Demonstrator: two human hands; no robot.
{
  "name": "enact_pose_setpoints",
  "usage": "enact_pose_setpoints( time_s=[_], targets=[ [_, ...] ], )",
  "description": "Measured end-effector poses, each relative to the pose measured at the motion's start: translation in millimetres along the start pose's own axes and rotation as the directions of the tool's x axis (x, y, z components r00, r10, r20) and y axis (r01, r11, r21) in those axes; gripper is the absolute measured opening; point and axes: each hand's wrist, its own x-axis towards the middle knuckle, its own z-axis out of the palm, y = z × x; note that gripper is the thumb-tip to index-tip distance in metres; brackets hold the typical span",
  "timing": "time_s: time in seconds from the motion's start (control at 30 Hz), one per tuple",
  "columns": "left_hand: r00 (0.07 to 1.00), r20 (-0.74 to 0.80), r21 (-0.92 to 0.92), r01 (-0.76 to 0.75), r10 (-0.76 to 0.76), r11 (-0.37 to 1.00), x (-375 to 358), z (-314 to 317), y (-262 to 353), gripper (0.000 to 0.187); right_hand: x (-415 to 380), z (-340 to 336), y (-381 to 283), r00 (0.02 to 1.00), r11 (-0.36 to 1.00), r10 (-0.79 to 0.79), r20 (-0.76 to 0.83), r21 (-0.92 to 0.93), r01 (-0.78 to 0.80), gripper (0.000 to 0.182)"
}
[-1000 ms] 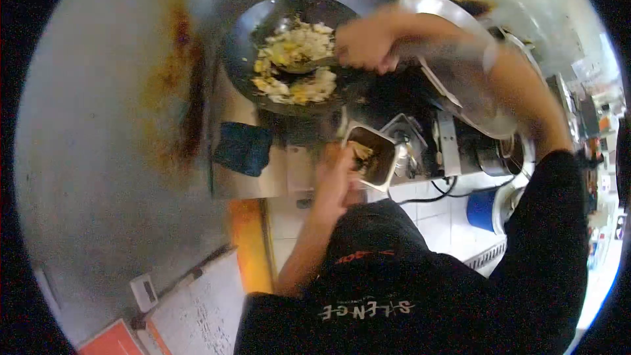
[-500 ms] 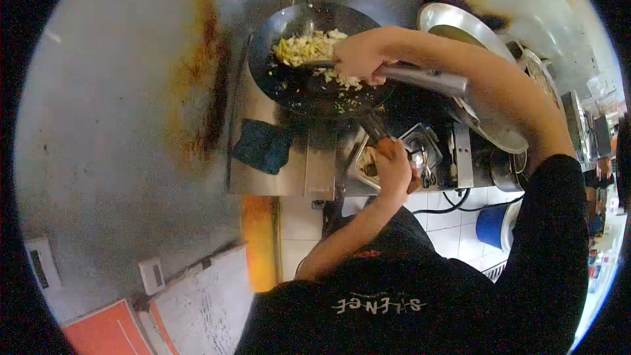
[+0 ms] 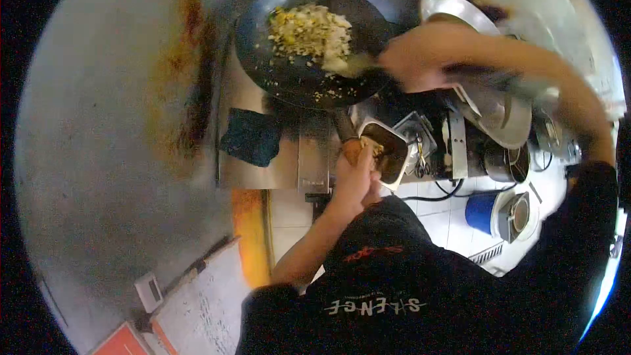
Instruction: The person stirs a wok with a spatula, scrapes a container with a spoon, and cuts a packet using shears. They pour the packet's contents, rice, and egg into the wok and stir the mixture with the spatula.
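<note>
A dark wok (image 3: 263,85) sits on the stove with chopped pale and yellow food (image 3: 312,33) heaped toward its far side and small bits scattered nearer. My left hand (image 3: 355,174) is closed around the wok's handle (image 3: 343,125), which points toward my body. Over the wok's right rim, my right hand (image 3: 424,56) grips a long-handled metal wok spatula (image 3: 358,66). Motion smears that hand and the spatula, whose head meets the right edge of the food; its exact shape is blurred.
A dark folded cloth (image 3: 251,137) lies left of the handle. Right of my left hand are a metal container (image 3: 394,151) and scissors (image 3: 422,165). Large metal pans (image 3: 503,121) stand farther right. A blue bucket (image 3: 483,213) is on the floor.
My right hand has moved right with the spatula, uncovering more food. The wok and my left hand appear farther left, as the view has also shifted. The food looks more spread out.
</note>
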Motion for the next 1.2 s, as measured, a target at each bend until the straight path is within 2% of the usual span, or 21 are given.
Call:
enact_pose_setpoints(
  time_s=[0.07, 0.1, 0.2, 0.27, 0.3, 0.37, 0.43, 0.5, 0.57, 0.6, 0.67, 0.7, 0.77, 0.8, 0.83, 0.87, 0.97, 1.03, 1.07, 1.1, 1.2],
  targets=[
    [0.998, 0.011, -0.147, -0.057, 0.059, 0.987, 0, 33, -13, 0.028, 31, 15, 5, 0.993, 1.000, 0.017, -0.115, 0.021, -0.014, 0.022],
    [0.988, -0.053, -0.049, -0.147, 0.144, 0.988, -7, 50, -3, 0.027, 20, 8, 26, 0.987, 0.975, 0.047, -0.157, 0.221, -0.011, 0.023],
    [0.997, -0.014, -0.114, -0.083, 0.082, 0.990, -9, 28, 3, 0.026, 20, -14, 44, 0.980, 0.703, 0.111, -0.168, 0.710, 0.042, 0.026],
    [0.994, -0.079, -0.070, -0.082, 0.076, 0.994, -14, 27, 10, 0.025, 47, -32, 35, 0.955, 0.930, -0.004, -0.298, 0.349, 0.113, 0.031],
    [0.992, -0.067, -0.086, -0.113, 0.107, 0.990, -19, 28, 14, 0.026, 85, -31, 18, 0.920, 0.967, -0.190, -0.342, -0.226, 0.116, 0.036],
    [0.996, -0.023, -0.109, -0.093, 0.091, 0.990, -24, 30, 2, 0.027, 150, 55, 3, 0.785, 0.842, -0.312, -0.536, -0.539, -0.034, 0.043],
    [0.998, 0.034, -0.145, -0.045, 0.051, 0.988, -20, 17, 10, 0.027, 138, 100, -41, 0.700, 0.964, -0.012, -0.714, -0.195, -0.183, 0.050],
    [0.998, -0.019, -0.152, -0.060, 0.057, 0.987, -3, 32, 14, 0.028, 118, 77, -50, 0.780, 0.991, 0.119, -0.615, 0.020, -0.135, 0.038],
    [0.999, 0.023, -0.109, 0.029, -0.027, 0.994, -12, 19, -2, 0.029, 134, 124, -51, 0.640, 0.896, -0.318, -0.699, -0.442, -0.038, 0.044],
    [0.991, 0.001, -0.088, -0.130, 0.131, 0.988, -2, 23, 2, 0.033, 121, 109, -69, 0.785, 0.986, 0.084, -0.614, -0.062, -0.154, 0.032],
    [0.996, -0.015, -0.187, 0.084, -0.088, 0.979, 3, 25, -5, 0.032, 119, 80, -8, 0.834, 0.972, -0.221, -0.505, -0.187, 0.145, 0.027],
    [0.999, 0.033, -0.114, 0.006, -0.003, 0.993, -12, 22, 8, 0.026, 115, 79, 6, 0.851, 0.949, -0.310, -0.425, -0.193, 0.249, 0.024],
    [0.998, 0.015, -0.102, 0.057, -0.056, 0.993, -4, 27, 8, 0.025, 94, 39, -2, 0.938, 0.939, -0.263, -0.228, -0.283, 0.195, 0.018],
    [0.994, -0.009, -0.108, 0.107, -0.109, 0.988, -10, 27, 1, 0.024, 89, 38, -9, 0.921, 0.936, -0.302, -0.245, -0.261, 0.237, 0.016],
    [0.998, -0.001, -0.204, -0.068, 0.069, 0.977, -4, 39, -7, 0.023, 85, 36, -15, 0.903, 0.929, -0.340, -0.261, -0.242, 0.280, 0.015],
    [0.998, 0.017, -0.190, -0.048, 0.052, 0.981, -2, 36, -2, 0.023, 79, 33, -21, 0.884, 0.920, -0.377, -0.277, -0.224, 0.322, 0.014],
    [1.000, 0.002, -0.091, -0.030, 0.030, 0.995, -10, 14, 5, 0.021, 52, -2, 52, 0.474, 0.441, -0.880, -0.029, -0.423, 0.792, 0.024],
    [1.000, 0.016, -0.141, 0.007, -0.005, 0.990, 0, 10, 7, 0.020, 17, 9, -31, 0.768, 0.810, -0.576, -0.280, -0.321, 0.490, 0.018],
    [0.999, 0.029, -0.130, 0.041, -0.038, 0.991, -4, 14, 6, 0.019, 19, 13, -37, 0.821, 0.843, -0.514, -0.247, -0.319, 0.432, 0.017],
    [0.995, -0.044, -0.073, -0.092, 0.089, 0.993, -8, 29, 3, 0.018, 22, 17, -42, 0.868, 0.871, -0.448, -0.213, -0.323, 0.370, 0.017],
    [0.994, 0.038, -0.063, -0.104, 0.106, 0.993, -1, 3, -4, 0.018, 85, -10, 0, 0.881, 0.761, -0.438, 0.178, -0.448, 0.469, 0.020]
  ],
)
